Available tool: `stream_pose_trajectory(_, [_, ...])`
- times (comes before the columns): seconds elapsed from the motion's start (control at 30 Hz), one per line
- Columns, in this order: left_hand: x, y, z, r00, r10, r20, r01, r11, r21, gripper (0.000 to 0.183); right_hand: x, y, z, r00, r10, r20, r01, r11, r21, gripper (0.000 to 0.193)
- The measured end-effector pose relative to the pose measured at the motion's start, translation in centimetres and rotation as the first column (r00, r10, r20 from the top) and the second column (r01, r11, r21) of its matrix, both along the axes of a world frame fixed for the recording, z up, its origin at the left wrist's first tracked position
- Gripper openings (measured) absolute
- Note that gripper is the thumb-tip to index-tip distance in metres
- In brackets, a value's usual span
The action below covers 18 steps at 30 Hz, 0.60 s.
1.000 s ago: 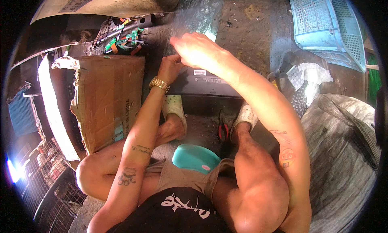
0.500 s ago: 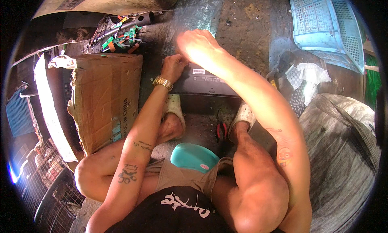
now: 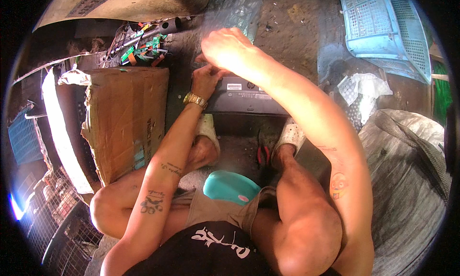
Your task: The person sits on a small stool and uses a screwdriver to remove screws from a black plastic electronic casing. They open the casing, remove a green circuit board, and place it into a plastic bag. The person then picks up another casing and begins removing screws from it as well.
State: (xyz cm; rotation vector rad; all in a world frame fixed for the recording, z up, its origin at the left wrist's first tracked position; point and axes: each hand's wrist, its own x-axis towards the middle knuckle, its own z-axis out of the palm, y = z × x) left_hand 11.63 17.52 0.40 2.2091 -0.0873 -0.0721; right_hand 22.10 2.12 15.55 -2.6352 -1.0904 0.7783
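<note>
A flat dark slab (image 3: 249, 96) with white labels, which looks like the underside of a keyboard, lies in front of my feet. My left hand (image 3: 205, 82), with a gold watch at its wrist, is closed at the slab's left part, finger and thumb pinched together. Just beyond and above it, my right hand (image 3: 227, 48) is curled closed, its fingertips turned away from view. What either hand grips is hidden or too small to make out. Red-handled pliers (image 3: 262, 154) lie on the ground between my feet.
At left stands an open cardboard box (image 3: 127, 118), with green circuit boards (image 3: 143, 53) and wires heaped behind it. Blue plastic baskets (image 3: 376, 27) stand at far right, above crumpled white plastic (image 3: 366, 91) and a grey sack (image 3: 397, 194). A turquoise object (image 3: 230, 186) rests at my lap.
My right hand has shifted slightly up and left, away from my left hand. More of the slab's labels shows. My left hand has barely moved.
</note>
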Motion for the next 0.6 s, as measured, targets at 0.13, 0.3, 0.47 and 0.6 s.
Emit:
stream_pose_trajectory(0.13, [0.7, -0.2, -0.3, 0.999, -0.052, -0.002, 0.052, 0.987, 0.153, 0.024, -0.8, -0.4, -0.7, 0.991, 0.056, 0.119, -0.07, 0.991, 0.117, 0.034])
stream_pose_trajectory(0.3, [0.5, -0.3, -0.1, 0.999, 0.014, -0.041, -0.007, 0.983, 0.183, 0.022, -0.7, -0.7, -1.4, 0.989, -0.047, 0.139, 0.033, 0.994, 0.104, 0.018])
stream_pose_trajectory(0.47, [0.0, 0.0, -0.2, 0.999, -0.031, -0.012, 0.033, 0.986, 0.161, 0.028, -0.5, -1.0, -1.6, 0.993, 0.009, 0.116, -0.032, 0.98, 0.198, 0.026])
stream_pose_trajectory(0.6, [0.1, 0.0, -0.6, 1.0, 0.024, 0.018, -0.027, 0.98, 0.197, 0.03, -0.7, -1.1, -2.2, 0.999, -0.017, 0.044, 0.008, 0.979, 0.203, 0.037])
